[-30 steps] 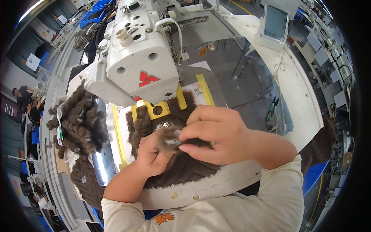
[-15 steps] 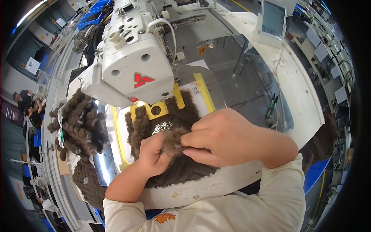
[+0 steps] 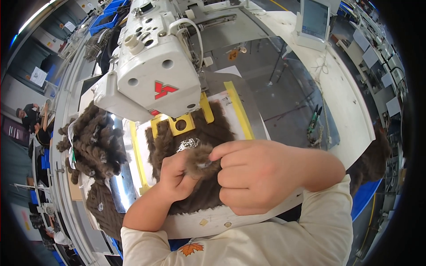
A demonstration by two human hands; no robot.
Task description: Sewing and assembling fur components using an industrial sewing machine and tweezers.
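A small fluffy brown fur piece (image 3: 200,160) with a pale inner part is gripped by my left hand (image 3: 174,176), thumb and fingers closed round its left end. My right hand (image 3: 257,177) is mostly curled, its index finger reaching to the right side of the piece; its thumb and whatever it may hold are hidden. Under both hands lies a larger brown fur panel (image 3: 217,122), with a small heap of silvery metal bits (image 3: 188,144) on it. The white sewing machine head (image 3: 155,80) stands just beyond, with a yellow clamp plate (image 3: 180,125) over the fur.
Left of the machine sits a pile of brown fur pieces (image 3: 95,142), beside a shiny metal plate (image 3: 120,190). Green-handled snips (image 3: 314,123) lie on the right, near a loose cord. A screen panel (image 3: 314,20) stands at the far right. Other people work at the far left.
My right hand has turned from a pinch on the fur piece to a curled shape with the index finger against it. More of the piece's pale inside shows. My left hand keeps its grip.
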